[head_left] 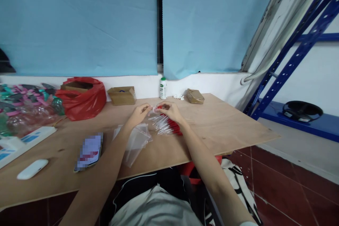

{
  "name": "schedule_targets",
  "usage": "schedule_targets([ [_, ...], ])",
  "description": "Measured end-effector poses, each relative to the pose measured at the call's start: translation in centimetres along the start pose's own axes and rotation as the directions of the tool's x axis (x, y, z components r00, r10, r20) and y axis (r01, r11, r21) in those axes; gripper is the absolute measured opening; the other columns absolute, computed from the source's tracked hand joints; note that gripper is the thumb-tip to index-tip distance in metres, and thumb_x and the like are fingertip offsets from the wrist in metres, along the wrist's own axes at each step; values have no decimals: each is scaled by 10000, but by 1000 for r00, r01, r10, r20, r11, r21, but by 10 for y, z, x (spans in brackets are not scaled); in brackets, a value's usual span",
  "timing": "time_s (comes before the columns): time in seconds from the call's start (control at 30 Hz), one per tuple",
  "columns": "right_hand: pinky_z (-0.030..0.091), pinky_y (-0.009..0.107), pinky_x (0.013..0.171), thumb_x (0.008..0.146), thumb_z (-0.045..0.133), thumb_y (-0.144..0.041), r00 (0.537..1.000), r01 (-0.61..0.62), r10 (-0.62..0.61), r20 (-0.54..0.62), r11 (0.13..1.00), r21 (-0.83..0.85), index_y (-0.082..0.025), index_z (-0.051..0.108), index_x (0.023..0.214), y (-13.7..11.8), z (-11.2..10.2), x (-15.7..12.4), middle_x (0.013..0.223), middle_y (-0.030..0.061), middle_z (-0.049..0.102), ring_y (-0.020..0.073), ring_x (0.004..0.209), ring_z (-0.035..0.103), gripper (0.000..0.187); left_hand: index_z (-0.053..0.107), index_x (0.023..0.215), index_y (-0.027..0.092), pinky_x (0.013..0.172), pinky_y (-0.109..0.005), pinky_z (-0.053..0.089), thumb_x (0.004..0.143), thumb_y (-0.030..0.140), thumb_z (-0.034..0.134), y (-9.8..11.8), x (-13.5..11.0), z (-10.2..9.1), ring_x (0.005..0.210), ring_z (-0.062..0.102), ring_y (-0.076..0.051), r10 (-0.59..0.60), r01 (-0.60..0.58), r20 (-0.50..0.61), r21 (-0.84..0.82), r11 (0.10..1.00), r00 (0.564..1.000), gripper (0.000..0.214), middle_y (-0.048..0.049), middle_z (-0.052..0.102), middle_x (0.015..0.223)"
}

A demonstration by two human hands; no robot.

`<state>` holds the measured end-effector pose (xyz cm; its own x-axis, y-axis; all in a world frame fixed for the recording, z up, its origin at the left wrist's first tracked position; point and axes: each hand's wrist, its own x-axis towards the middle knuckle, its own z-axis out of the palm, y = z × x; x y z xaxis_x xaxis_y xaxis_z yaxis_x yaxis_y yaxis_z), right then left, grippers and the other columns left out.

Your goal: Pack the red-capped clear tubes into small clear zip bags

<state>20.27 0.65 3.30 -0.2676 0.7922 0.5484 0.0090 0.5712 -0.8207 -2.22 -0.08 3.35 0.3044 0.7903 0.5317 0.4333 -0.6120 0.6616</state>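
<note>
My left hand is closed, its thumb and fingers pinching the edge of a small clear plastic bag. My right hand grips the other side of that bag, fingers curled, with something red showing at the fingertips. Just below my hands lies a bundle of thin, shiny rods with red ends, fanned out on the table; their exact kind is too small to make out. Several flat clear plastic bags overlap on the table under my left forearm.
On the wooden table stand a white bottle with a green cap, cardboard boxes, and a red plastic bag. Spray bottles, a power strip, a phone and a white case lie left. A blue rack stands right.
</note>
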Motion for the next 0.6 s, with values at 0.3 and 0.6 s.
schedule_targets([
  [0.3, 558, 339, 712, 714, 883, -449, 995, -46, 40, -94, 997, -66, -162, 768, 956, -25, -66, -7, 891, 87, 781, 192, 748, 692, 392, 700, 902, 256, 662, -281, 391, 980, 555, 535, -30, -1, -18, 649, 578, -198, -29, 107, -245, 310, 945, 969, 351, -11, 671, 691],
  [0.6, 512, 285, 595, 716, 885, -472, 963, -192, 219, 154, 965, -177, -162, 771, 943, -19, -90, -53, 772, 38, 740, 147, 624, 626, 401, 625, 1340, 283, 866, -359, 484, 938, 499, 642, -24, -2, -9, 930, 684, -272, -77, 153, -246, 306, 940, 966, 456, -92, 749, 1155],
])
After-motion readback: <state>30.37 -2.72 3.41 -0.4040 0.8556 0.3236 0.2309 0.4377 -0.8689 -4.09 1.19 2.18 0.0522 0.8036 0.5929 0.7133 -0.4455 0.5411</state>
